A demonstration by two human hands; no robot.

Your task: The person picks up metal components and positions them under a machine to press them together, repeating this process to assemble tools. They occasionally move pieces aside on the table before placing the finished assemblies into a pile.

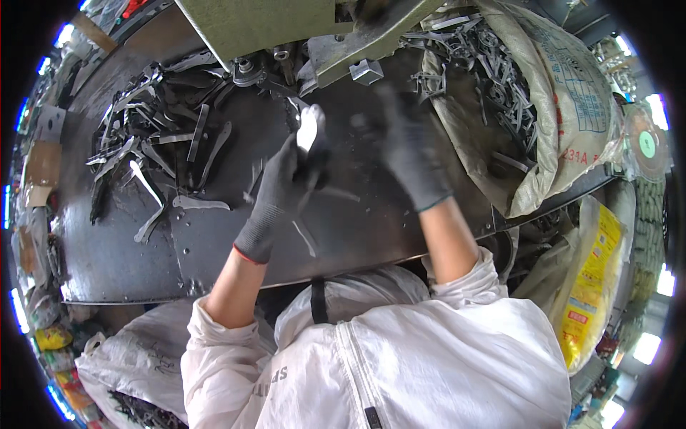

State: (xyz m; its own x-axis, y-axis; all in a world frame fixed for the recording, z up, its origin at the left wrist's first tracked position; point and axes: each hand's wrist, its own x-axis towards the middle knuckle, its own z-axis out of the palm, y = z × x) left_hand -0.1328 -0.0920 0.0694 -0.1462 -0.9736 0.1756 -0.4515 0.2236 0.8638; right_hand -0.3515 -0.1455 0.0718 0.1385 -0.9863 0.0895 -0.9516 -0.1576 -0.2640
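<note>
Your left hand [286, 179] pinched a pale metal blank [307, 130] above the desk [121, 250]; your right hand [409, 154] was blurred, its grip unclear.

A metalworking shop, at a press station.

Dark, oily steel table [114, 257] strewn with a heap of stamped metal strips [153, 154]; green machine body [257, 25] with bolts and a steel arm hanging over the far edge; woven sack [564, 107] at the right brimming with more cut metal pieces [493, 79]; another white sack [136, 365] of scrap down by the floor; grey work gloves [275, 193] and a grimy white jacket [429, 365]. Bright shed windows around the rim.
</note>
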